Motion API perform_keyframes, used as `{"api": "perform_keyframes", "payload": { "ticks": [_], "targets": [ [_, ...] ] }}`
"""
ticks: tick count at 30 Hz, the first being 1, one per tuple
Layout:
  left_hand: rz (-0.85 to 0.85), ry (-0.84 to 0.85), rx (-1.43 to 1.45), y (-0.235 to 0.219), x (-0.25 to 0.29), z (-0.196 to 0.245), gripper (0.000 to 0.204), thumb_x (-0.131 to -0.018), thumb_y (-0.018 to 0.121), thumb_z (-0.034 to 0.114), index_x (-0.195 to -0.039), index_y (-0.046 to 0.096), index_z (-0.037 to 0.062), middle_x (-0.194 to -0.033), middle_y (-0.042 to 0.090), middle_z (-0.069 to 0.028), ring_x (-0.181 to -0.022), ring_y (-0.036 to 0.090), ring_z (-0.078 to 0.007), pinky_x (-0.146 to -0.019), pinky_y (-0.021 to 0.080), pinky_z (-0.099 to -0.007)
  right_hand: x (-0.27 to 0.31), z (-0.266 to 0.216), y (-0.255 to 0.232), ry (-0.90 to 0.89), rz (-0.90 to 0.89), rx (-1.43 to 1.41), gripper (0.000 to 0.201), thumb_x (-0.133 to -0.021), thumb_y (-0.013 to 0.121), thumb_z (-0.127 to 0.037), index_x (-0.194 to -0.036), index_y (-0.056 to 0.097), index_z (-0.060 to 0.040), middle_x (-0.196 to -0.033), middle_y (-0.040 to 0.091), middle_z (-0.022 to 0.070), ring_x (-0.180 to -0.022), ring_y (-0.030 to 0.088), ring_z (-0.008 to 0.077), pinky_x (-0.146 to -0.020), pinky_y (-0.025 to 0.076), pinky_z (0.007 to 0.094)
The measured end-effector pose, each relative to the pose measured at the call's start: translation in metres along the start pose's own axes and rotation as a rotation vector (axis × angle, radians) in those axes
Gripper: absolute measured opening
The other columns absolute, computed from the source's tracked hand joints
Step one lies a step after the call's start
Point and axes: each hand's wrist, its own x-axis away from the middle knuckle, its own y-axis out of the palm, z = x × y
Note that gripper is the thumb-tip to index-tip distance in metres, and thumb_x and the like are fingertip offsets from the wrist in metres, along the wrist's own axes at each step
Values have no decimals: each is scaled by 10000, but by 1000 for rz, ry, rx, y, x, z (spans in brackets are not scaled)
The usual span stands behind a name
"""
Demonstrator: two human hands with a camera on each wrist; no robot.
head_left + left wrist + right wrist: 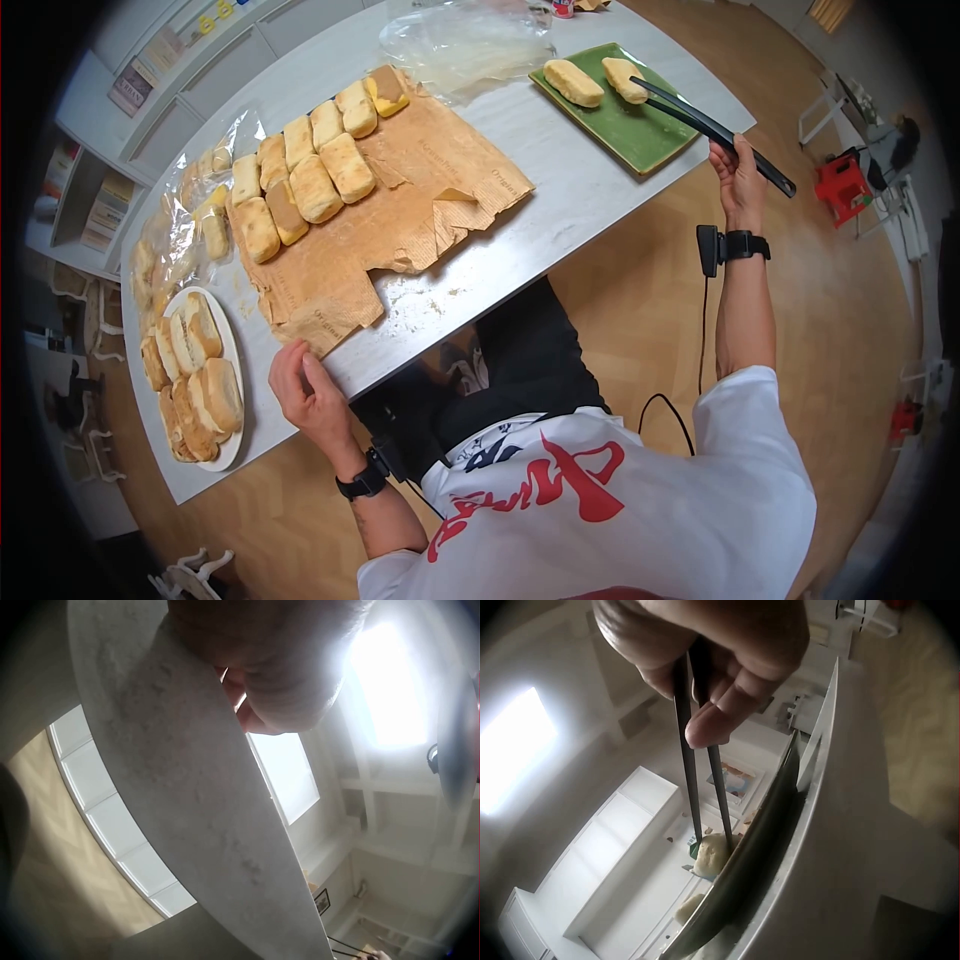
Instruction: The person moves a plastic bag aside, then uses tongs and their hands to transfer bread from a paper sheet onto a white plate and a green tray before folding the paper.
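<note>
My right hand point(738, 178) grips a pair of black tongs point(715, 128) beyond the table's right side. The tongs' tips are at a pale bread roll point(624, 80) on the green rectangular plate point(643, 143); in the right wrist view the two arms of the tongs point(718, 787) stand on either side of the roll point(712, 855). A second roll point(573, 83) lies on the plate to its left. My left hand point(308, 392) rests at the table's near edge with relaxed fingers, beside a corner of the brown paper point(420, 160), and holds nothing.
Two rows of bread rolls point(320, 187), some with tan patches, lie on the torn paper. A white oval plate point(238, 400) of split rolls stands at the left, near bagged bread point(165, 240). Clear plastic bags point(465, 50) lie at the back. Crumbs dot the table point(450, 300).
</note>
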Motion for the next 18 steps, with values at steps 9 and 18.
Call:
{"api": "perform_keyframes", "payload": {
  "ticks": [9, 18],
  "targets": [
    [2, -37, -7, 2, -2, 9, 134, -902, 571, -29, -1010, 649, -24, -1067, 658, -134, -1028, 598, -270, -911, 469, -352, -17, 9, 6, 42, -98, 68, 231, -925, 660, -177, -1047, 623, 16, -915, 705, 134, -798, 715, 192, -712, 608, 273],
    [17, -24, -3, 5, -1, 3, 132, -900, 575, -33, -1004, 656, -22, -1061, 664, -132, -1022, 602, -272, -908, 471, -351, -16, 1, 17, 61, -78, 115, 297, -908, 688, -230, -1060, 601, 10, -904, 687, 123, -757, 704, 191, -672, 605, 275]
  ]
}}
